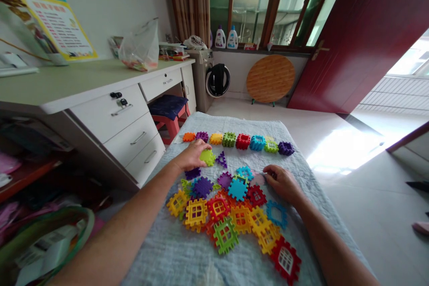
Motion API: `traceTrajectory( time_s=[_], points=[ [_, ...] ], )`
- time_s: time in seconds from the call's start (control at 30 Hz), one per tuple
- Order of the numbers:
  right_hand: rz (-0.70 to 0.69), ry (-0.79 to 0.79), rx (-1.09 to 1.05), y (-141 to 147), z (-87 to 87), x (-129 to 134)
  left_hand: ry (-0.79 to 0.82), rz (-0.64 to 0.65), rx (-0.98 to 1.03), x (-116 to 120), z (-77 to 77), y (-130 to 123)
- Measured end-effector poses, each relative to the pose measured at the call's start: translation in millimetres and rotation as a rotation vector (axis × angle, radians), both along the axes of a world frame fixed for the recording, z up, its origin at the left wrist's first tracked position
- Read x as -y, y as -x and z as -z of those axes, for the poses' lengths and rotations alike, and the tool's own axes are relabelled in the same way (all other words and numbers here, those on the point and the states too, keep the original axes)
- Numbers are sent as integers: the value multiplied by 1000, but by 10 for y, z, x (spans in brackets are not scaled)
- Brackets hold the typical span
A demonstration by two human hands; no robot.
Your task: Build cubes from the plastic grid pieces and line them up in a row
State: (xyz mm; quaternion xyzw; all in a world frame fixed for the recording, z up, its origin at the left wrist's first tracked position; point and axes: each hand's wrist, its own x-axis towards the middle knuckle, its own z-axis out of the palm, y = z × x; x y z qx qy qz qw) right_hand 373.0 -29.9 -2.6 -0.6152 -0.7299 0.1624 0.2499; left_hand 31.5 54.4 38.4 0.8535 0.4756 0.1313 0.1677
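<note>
My left hand (194, 155) grips a lime-green toothed building tile (208, 157) near the far part of the cloth. Just right of it lies a purple triangular piece (221, 159). My right hand (282, 182) rests beside the loose pile, its fingers slightly bent and apart with nothing visible in them. Close to it are a red window tile (256, 195) and a blue square frame (276, 213). Between my arms, flat toothed tiles overlap, among them a blue tile (238, 187), a purple tile (202, 187), a green window tile (225, 235) and several yellow ones.
A row of assembled blocks, including a red cube (243, 141) and a blue cube (258, 142), lines the far side of the cloth-covered table (167, 254). A white desk (100, 81) stands left, with a red stool (172, 118) beside it. A basket (90, 228) sits lower left.
</note>
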Motion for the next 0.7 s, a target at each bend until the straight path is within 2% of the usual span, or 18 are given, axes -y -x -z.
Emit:
traceTrajectory(
  time_s=[0.3, 0.5, 0.7],
  points=[
    [-13, -6, 13, -6, -18, 7, 128, 132, -174, -171, 63, -110],
    [-10, 1, 12, -8, -11, 8, 106, 144, -207, -246, 76, -107],
    [-11, 4, 11, -5, -13, 11, 78, 141, -309, -225, 3, -174]
  ],
)
